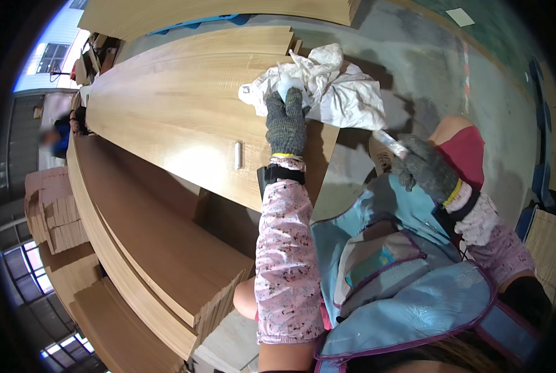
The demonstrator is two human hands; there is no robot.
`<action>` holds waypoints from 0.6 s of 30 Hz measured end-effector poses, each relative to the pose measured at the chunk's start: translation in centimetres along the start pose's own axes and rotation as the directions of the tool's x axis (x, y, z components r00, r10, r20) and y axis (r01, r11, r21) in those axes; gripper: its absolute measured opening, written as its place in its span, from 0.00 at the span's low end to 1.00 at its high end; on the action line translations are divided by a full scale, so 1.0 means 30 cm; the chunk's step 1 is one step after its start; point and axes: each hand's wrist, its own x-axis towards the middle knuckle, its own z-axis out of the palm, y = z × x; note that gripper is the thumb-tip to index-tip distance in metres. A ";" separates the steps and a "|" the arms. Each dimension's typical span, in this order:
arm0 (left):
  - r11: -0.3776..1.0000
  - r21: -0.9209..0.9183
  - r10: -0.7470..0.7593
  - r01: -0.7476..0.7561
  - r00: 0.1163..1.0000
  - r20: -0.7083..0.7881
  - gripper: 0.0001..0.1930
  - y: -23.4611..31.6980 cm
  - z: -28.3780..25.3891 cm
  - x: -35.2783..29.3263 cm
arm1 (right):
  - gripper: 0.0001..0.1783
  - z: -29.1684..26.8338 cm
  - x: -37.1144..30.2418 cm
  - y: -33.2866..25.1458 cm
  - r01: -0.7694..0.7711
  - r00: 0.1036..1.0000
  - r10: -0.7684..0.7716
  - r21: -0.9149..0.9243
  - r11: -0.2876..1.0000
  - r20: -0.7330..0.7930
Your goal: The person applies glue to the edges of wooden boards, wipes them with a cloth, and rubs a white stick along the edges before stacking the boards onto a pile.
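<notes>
My left hand (286,124), in a dark grey knit glove, reaches over the end of a wood-grain panel (185,93). Its fingers are closed round a pale, translucent piece (288,82) that looks like plastic; its kind is unclear. Crumpled white cloth (349,93) lies around and beyond this hand, hanging past the panel's end. To the right, my right hand (424,165), gloved alike, grips a slim tool with a shiny, wrapped-looking handle (391,143). Its pale tip points toward the cloth. A small white elongated piece (238,155) rests on the panel, left of my left wrist.
Brown boards (160,230) are stacked at the lower left, with more board stacks (51,205) behind. Another wood-grain stack (228,12) stands at the far side. A person (60,135) is at the panel's far left end. Grey floor (408,56) lies to the right.
</notes>
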 end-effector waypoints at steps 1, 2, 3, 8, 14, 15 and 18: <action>1.000 0.000 0.000 0.000 1.000 0.001 0.27 0.013 0.000 -0.001 | 0.10 0.030 -0.030 -0.010 0.026 0.981 -0.041 -0.080 0.996 -0.191; 0.998 -0.058 -0.011 0.012 1.000 0.026 0.28 0.025 -0.003 -0.003 | 0.10 0.026 -0.025 -0.008 0.026 0.981 -0.041 -0.079 0.997 -0.189; 0.993 -0.115 -0.021 0.027 0.999 0.049 0.28 0.034 -0.010 -0.006 | 0.07 0.010 -0.006 -0.009 0.138 0.952 -0.234 -0.407 0.903 -0.196; 0.957 -0.289 0.044 -0.039 0.999 0.010 0.28 0.002 0.017 -0.005 | 0.08 0.083 0.043 -0.085 0.326 0.656 -0.739 -0.941 0.091 0.156; 0.997 -0.059 0.042 -0.045 0.998 -0.041 0.27 0.053 -0.010 -0.056 | 0.12 0.079 -0.191 -0.052 0.447 0.894 -0.059 -0.892 0.067 0.444; 1.000 0.005 0.024 -0.024 0.999 -0.046 0.27 0.056 -0.023 -0.059 | 0.12 0.123 -0.210 -0.107 0.297 0.921 0.188 -0.927 0.229 0.342; 0.991 -0.027 0.127 -0.129 0.990 -0.066 0.25 0.029 -0.023 -0.052 | 0.15 0.016 -0.190 -0.031 0.497 0.814 -0.203 -0.833 -0.242 0.544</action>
